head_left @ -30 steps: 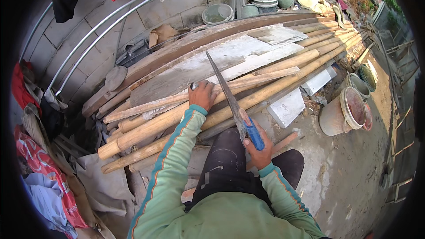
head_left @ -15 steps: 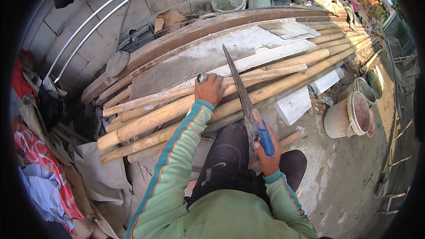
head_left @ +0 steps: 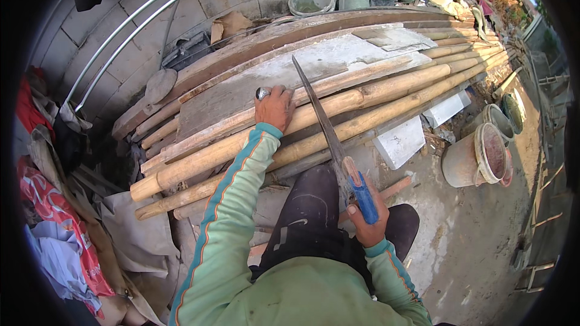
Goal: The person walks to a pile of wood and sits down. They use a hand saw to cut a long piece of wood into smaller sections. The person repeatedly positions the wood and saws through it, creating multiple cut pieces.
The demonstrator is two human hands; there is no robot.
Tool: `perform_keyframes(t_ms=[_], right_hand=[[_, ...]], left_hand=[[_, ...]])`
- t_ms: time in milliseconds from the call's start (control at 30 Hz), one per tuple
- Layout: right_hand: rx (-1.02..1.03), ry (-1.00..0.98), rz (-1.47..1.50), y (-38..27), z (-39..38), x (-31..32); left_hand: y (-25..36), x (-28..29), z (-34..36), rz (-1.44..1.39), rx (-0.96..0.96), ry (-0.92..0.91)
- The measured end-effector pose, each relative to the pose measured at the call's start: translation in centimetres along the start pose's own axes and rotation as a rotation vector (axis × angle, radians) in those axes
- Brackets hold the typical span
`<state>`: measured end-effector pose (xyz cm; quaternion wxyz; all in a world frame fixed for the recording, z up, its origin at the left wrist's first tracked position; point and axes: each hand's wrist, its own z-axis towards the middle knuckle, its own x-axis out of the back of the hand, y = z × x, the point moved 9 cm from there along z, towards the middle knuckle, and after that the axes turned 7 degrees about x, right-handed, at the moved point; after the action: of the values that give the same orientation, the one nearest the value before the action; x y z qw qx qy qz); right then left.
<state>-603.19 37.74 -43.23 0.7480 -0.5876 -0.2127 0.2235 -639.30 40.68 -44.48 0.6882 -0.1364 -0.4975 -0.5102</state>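
Observation:
My right hand is closed round the blue handle of a handsaw, whose long blade points up and away to the left, above the bamboo. Ahead of me, my left hand lies across a thick bamboo pole, its fingers curled over a long wooden strip just behind that pole. A shiny round metal piece shows at its fingers; whether it is a ring I cannot tell. Nearer to me a thinner bamboo pole runs alongside. The saw blade hides parts of both poles.
A whitish board and long beams lie behind the strip, toward the block wall. Buckets stand at the right, with white blocks nearer. Crumpled cloth and sheeting fill the left. Curved metal tubes rise beyond.
My left hand has moved left and slightly away. The wooden strip has shifted from across the bamboo to behind the thick pole. The saw has tilted slightly left, still in my right hand.

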Motion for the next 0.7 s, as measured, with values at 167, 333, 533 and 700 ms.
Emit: perform_keyframes(t_ms=[167,333,533,700], right_hand=[[0.018,-0.045,0.012,-1.0,2.6,-2.3],[-0.02,-0.058,0.01,-0.9,2.1,-1.6],[-0.096,-0.004,0.025,-0.5,3.2,-1.6],[-0.025,0.12,0.025,-1.7,1.3,1.0]], left_hand=[[-2.8,-3.2,0.9,-0.031,0.177,-0.286],[-3.0,-3.0,0.8,-0.093,0.179,-0.294],[-3.1,-3.8,0.5,-0.006,0.169,-0.272],[-1.4,-4.5,1.1,0.12,0.071,-0.299]])
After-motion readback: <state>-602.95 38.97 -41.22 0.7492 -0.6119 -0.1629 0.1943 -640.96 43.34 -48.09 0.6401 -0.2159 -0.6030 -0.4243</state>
